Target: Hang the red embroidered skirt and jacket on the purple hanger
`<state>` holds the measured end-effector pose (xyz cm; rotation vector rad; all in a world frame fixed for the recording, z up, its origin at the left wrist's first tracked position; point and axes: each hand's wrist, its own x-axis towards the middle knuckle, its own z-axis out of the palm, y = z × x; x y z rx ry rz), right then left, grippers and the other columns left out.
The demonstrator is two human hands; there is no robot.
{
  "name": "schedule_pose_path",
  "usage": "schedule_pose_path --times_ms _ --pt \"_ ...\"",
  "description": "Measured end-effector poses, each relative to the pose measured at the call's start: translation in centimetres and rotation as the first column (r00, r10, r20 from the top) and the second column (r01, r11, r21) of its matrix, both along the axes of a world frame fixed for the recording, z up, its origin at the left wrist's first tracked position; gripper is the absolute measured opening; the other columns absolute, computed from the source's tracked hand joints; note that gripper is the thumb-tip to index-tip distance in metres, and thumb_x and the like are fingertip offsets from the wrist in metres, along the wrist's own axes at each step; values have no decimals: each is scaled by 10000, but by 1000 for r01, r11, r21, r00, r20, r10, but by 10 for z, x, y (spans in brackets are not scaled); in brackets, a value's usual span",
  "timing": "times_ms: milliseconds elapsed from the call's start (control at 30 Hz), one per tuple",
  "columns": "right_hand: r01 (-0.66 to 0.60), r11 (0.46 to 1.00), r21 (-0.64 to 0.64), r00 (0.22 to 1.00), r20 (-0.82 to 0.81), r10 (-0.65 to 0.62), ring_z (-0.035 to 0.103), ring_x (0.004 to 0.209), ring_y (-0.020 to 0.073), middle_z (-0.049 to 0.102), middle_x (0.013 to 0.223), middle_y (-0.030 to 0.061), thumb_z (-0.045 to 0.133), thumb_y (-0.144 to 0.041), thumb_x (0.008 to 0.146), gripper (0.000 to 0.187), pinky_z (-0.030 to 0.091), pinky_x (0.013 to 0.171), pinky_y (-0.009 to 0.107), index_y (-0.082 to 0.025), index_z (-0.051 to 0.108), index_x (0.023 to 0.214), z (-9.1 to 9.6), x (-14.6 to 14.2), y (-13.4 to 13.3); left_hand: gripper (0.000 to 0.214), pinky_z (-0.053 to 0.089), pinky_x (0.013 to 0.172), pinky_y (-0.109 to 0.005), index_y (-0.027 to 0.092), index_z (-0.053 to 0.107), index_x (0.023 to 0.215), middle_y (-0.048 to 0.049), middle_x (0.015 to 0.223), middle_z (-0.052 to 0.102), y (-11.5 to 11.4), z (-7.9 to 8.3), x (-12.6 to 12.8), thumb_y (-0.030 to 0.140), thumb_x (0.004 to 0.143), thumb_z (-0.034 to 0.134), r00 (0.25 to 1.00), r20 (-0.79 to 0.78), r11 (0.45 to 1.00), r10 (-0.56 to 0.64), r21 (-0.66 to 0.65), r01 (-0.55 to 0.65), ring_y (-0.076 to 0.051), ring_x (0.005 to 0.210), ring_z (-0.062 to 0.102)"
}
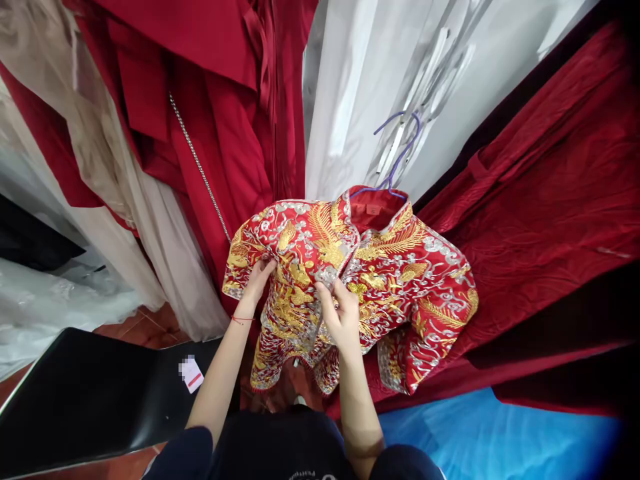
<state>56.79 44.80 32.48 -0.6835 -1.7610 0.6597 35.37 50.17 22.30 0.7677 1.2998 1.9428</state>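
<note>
A red embroidered jacket [300,287] with gold and silver stitching hangs in front of me on a purple hanger [403,157]. Its stand collar is open at the neck. My left hand [257,283] is closed on the cloth near the underarm at the jacket's left side, some fingertips hidden by the fabric. At the front opening, my right hand [343,310] pinches the edge between thumb and fingers, just below the chest.
Red dresses [215,120] and pale gowns [165,233] hang at the left. White cabinet doors [345,87] with handles stand behind. More red cloth [550,220] hangs at the right, above blue fabric [480,433]. A black bench [100,400] bears a small card [193,377].
</note>
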Motion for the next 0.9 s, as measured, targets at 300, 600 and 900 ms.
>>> schedule_pose_path --times_ms 300,600,900 --pt "133 981 -138 979 -134 -151 311 523 96 338 590 -68 496 -411 963 292 264 507 242 -221 463 745 -17 2 11 498 491 1041 -378 146 712 935 -83 1021 750 -8 32 12 481 595 855 965 21 961 260 97 -261 -249 1072 676" --pt "253 925 -283 930 -192 -313 305 526 93 342 593 -69 500 -472 941 348 277 500 239 -210 458 716 -75 -4 35 469 459 1091 -419 158 733 995 -82 1060 752 -27 8 10 415 622 855 971 76 974 227 -7 -228 -261 1134 660" --pt "439 882 -175 894 -14 -448 486 578 119 570 666 -15 500 -519 934 366 381 589 239 -172 614 911 -90 21 60 664 409 1131 -460 139 632 1219 -137 1249 680 -26 -30 33 406 648 840 990 -127 992 59 -102 -72 -299 1232 601"
